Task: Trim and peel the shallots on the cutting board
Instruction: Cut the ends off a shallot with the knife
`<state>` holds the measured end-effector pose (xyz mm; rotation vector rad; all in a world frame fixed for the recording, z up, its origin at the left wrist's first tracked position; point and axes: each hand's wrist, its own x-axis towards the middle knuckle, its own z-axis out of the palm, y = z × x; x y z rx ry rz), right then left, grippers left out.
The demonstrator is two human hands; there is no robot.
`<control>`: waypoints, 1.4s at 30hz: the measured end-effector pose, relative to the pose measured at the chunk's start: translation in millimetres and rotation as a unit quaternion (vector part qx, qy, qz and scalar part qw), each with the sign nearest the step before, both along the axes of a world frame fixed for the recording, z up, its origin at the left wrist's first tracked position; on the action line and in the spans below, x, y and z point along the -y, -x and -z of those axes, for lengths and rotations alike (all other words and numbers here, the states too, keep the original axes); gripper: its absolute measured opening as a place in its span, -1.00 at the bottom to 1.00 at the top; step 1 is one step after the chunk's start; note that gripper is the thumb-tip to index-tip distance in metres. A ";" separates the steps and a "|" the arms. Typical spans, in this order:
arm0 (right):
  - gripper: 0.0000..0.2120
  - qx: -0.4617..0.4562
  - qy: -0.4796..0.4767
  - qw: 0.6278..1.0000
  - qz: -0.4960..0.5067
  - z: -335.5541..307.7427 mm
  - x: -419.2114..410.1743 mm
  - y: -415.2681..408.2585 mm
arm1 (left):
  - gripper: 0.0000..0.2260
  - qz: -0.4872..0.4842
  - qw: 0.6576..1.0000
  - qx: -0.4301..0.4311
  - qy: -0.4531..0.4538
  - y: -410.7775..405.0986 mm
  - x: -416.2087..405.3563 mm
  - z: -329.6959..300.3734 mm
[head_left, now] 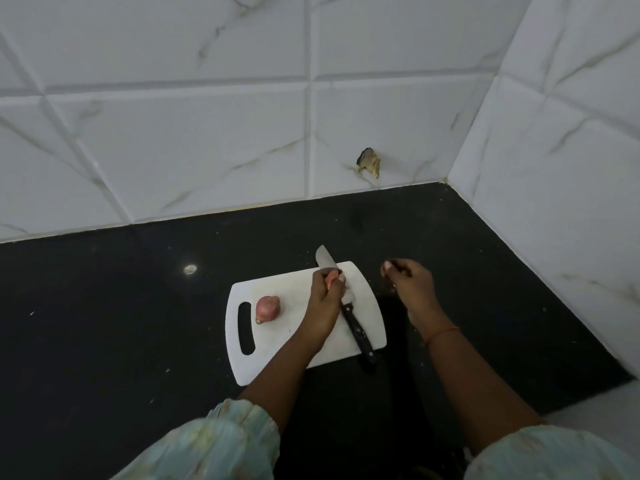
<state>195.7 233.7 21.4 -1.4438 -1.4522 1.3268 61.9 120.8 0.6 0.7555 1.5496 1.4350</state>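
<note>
White cutting board [277,351] lies on a black countertop [104,306], slotted handle toward the left, set at a slight angle. White marble-look tiled wall [173,133] behind and to the right; one tile has a chipped hole [369,163] near the counter edge.

One whole shallot [267,308], skin on, root end toward the near side, lies on the board's left part just beside the handle slot. Untouched by either hand.

Left hand [327,292] is over the board's far right area, fingers curled round a second shallot [330,278]; only a small pinkish piece shows between the fingers, the rest hidden by the hand. Trimmed or peeled: cannot tell.

Kitchen knife [356,329] lies on the board, black riveted handle overhanging the near right edge, blade tip [323,258] past the far edge. Mid-blade hidden under the left hand.

Right hand [410,282] is off the board, over the counter to its right, fingers curled and pinched at the tips. Something small and pale may sit at the fingertips; too small to make out. Orange thread band [441,334] on the right wrist.

Pale green sleeves [221,441] at frame bottom, partly cut off. A few specks on the counter.
</note>
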 end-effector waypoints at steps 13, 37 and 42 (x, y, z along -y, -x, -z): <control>-0.80 -0.028 -0.044 0.998 -0.022 -14.8 8.3 -42.2 | -0.66 0.089 0.993 0.048 0.066 -33.1 -55.0 -19.7; -0.84 -0.276 0.138 0.949 0.071 -17.7 9.2 -67.4 | -0.68 0.153 0.950 -0.231 0.142 -50.8 -88.9 -27.3; -0.88 -0.240 0.133 0.958 0.078 -20.2 14.9 -66.2 | -0.62 0.217 0.889 -0.358 0.187 -54.4 -89.6 -24.1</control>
